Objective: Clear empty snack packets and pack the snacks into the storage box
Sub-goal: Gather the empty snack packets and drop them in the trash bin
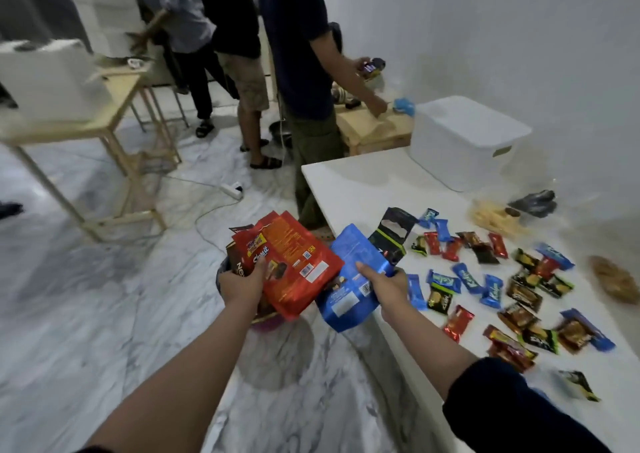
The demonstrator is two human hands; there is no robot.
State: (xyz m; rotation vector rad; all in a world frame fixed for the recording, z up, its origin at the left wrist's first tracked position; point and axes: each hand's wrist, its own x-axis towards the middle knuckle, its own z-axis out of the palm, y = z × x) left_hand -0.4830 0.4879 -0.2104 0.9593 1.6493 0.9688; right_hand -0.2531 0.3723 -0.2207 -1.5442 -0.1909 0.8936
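Marbled white and grey floor [86,297] fills the left of your view, and a white worktop [353,182] runs along the right against a pale wall. Your left hand [242,284] has its fingers curled round a bunch of red snack packets [294,262], thumb on top; their long axis runs from near left to far right, tops tilted away from you. One packet reads something like "Slai", too blurred to be sure. They sit over a dark bin [225,272] on the floor, mostly hidden beneath them. Your right hand [384,284] pinches a blue packet [349,276] beside the worktop's edge, its long axis pointing away from you and slightly left, with a barcode near your thumb. A black packet [393,234] with a torn top stands just behind it.

Small wrapped snacks [485,279] in blue, red and black lie scattered across the worktop, pointing every way; some blue ones carry writing that is not legible. A closed white storage box [467,141] stands at the far end of the worktop, well apart from your hands. Beyond, three people stand near wooden tables [114,106], and a white power strip [232,189] lies on the floor
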